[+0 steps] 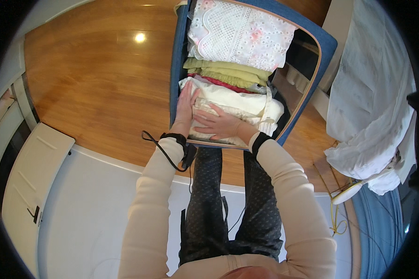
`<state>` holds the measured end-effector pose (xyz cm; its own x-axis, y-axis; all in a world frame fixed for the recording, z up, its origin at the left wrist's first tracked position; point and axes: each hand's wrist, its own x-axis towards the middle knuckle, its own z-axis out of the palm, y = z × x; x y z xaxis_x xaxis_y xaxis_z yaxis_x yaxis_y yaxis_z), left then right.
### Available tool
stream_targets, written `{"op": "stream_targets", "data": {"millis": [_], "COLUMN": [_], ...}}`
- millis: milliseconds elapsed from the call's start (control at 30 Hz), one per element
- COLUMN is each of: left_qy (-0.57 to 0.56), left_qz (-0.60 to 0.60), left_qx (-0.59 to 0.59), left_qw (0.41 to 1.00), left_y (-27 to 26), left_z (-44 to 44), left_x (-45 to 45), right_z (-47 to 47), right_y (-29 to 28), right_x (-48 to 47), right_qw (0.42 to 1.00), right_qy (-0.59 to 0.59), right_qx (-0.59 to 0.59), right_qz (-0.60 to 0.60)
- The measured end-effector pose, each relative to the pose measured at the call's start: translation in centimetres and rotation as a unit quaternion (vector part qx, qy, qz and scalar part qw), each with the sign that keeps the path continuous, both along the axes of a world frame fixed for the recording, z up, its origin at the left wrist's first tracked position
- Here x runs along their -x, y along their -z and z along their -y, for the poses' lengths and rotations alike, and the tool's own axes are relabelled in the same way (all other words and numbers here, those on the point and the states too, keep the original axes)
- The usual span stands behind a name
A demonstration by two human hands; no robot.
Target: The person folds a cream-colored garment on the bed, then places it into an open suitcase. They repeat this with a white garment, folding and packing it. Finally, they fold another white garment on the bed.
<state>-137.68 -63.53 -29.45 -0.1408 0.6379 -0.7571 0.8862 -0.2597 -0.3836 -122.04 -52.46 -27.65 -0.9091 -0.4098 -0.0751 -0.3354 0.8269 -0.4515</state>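
Note:
A blue fabric storage box with tan piping stands before me, its interior holding folded cloths. My left hand lies flat along the left edge of a white folded cloth, thumb apart from the fingers. On the front of that same white stack rests my right hand, palm down and fingers spread. Neither hand grips anything. Behind the white stack are a red cloth and folded olive-green cloths. Farther back sits a white eyelet-lace cloth with pink flowers.
Wooden floor extends left of the box. At right, white fabric drapes over something, with a yellow metal stand below and a blue curtain nearby. A white door is at lower left. A black cable hangs from my left wrist.

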Motion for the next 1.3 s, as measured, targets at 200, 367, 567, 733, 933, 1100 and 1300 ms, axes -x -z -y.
{"op": "stream_targets", "data": {"millis": [200, 367, 567, 733, 933, 1100, 1300], "left_qy": [-0.150, -0.369, -0.543, -0.639, -0.774, -0.670, -0.641], "left_qz": [0.172, 0.292, 0.456, 0.505, 0.459, 0.491, 0.257], "left_qx": [-0.102, -0.140, -0.251, -0.307, -0.284, -0.332, -0.320], "left_qw": [0.968, 0.872, 0.659, 0.493, 0.331, 0.446, 0.649], "left_y": [-1.5, -2.0, -0.2, 2.4, 2.9, -1.4, -6.9], "left_z": [0.3, 0.4, 0.9, 0.7, -0.8, 0.3, 3.0], "left_x": [0.0, -0.7, -0.6, -0.5, 0.1, -1.6, -7.9], "right_z": [-0.7, 0.0, -0.7, -0.5, -0.3, -0.2, -0.1], "right_y": [0.6, 1.5, 1.6, 1.6, 2.0, 1.6, 1.7], "right_x": [-1.6, -1.5, -1.6, -1.4, -1.6, -2.0, -2.1], "right_qw": [0.999, 1.000, 0.998, 0.998, 0.997, 0.998, 0.998], "right_qy": [-0.003, -0.007, 0.004, 0.017, 0.010, 0.003, 0.003], "right_qx": [0.032, 0.021, 0.039, 0.049, 0.040, 0.052, 0.049], "right_qz": [-0.001, -0.017, -0.039, -0.046, -0.060, -0.039, -0.041]}}
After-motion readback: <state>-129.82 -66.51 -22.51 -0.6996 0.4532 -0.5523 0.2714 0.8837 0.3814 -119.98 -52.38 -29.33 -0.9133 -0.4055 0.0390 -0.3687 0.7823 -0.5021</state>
